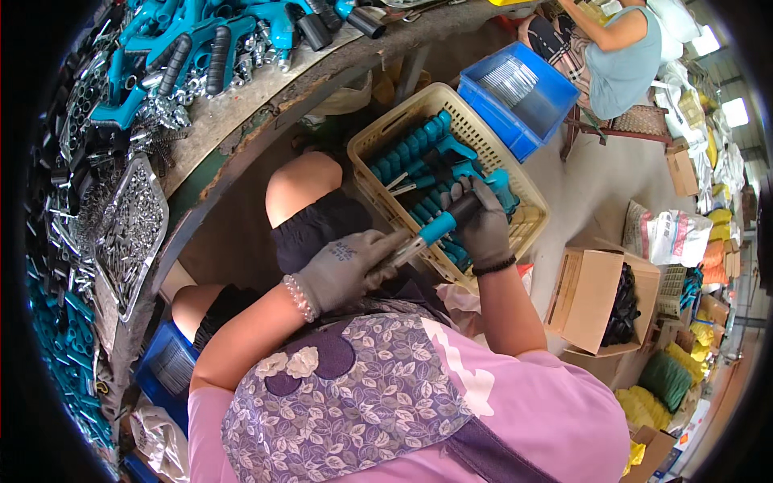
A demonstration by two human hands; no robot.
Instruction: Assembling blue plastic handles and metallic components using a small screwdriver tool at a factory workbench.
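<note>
Both my hands wear grey work gloves and hold one hand tool [437, 229] with a teal body, a black grip and a silver metal end. My right hand [485, 224] is wrapped round the black part, over the near right side of a beige plastic basket [372, 179]. Around the silver end the fingers of my left hand [348, 267] are closed, partly hiding it. Inside the basket lie several teal tools [412, 150] in rows, some with black grips and metal rods. Another teal tool head [503, 189] shows just beyond my right hand.
A worktable [233, 113] curves along the left, heaped with teal tool bodies [173, 36], springs and a tray [129, 233] of small metal parts. Beyond the basket stands a blue crate [515, 101] with metal pieces; a seated person [620, 60] is near it. An open cardboard box [592, 302] stands right.
</note>
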